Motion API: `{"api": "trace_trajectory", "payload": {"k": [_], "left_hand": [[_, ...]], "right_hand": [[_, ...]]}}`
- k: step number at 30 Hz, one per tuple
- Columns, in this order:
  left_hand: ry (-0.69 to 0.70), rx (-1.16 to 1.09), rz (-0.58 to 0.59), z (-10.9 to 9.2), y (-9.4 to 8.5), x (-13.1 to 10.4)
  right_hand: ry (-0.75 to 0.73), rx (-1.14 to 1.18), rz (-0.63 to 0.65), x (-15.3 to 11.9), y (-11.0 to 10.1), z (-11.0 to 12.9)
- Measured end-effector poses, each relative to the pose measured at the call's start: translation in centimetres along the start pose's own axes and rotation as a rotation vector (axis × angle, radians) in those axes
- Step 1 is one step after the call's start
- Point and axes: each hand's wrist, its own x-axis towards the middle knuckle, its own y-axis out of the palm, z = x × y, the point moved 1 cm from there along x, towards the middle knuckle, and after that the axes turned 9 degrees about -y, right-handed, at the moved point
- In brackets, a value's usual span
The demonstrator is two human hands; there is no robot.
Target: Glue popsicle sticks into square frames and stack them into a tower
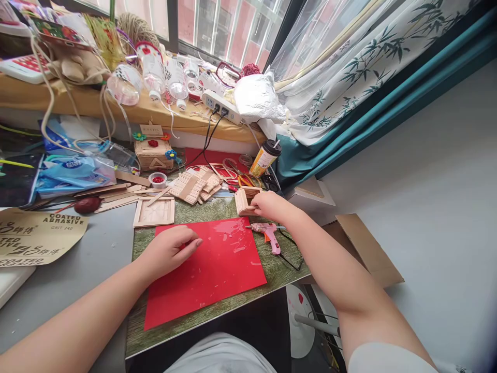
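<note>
Above the red sheet (217, 264), my left hand (174, 249) hovers or rests with fingers loosely curled and thumb apart, holding nothing I can see. Farther off, my right hand (269, 204) reaches to a small box of stacked craft sticks (244, 203), its fingertips closed at the box's near right side and partly hidden. Just below that hand lies a pink hot glue gun (269, 234), nozzle pointing left at the sheet's edge. Left of the box are bundled craft-stick panels (189, 187) and a square craft-stick tray (154, 211).
Behind stand a decorated craft-stick house (153, 154), a roll of red tape (158, 180) and a drink cup (266, 157). A power strip (221, 106) and plastic bottles (153, 72) crowd the sill. Sandpaper (42, 235) lies left; a cardboard box (365, 251) stands right.
</note>
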Motion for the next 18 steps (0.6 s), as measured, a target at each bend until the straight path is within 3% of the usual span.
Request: {"api": "trace_trajectory", "payload": {"k": [18], "left_hand": [[-0.008,0.006,0.019,0.0,0.0,-0.1]], "right_hand": [[0.01,-0.003,0.0,-0.4,-1.8,-0.2]]}}
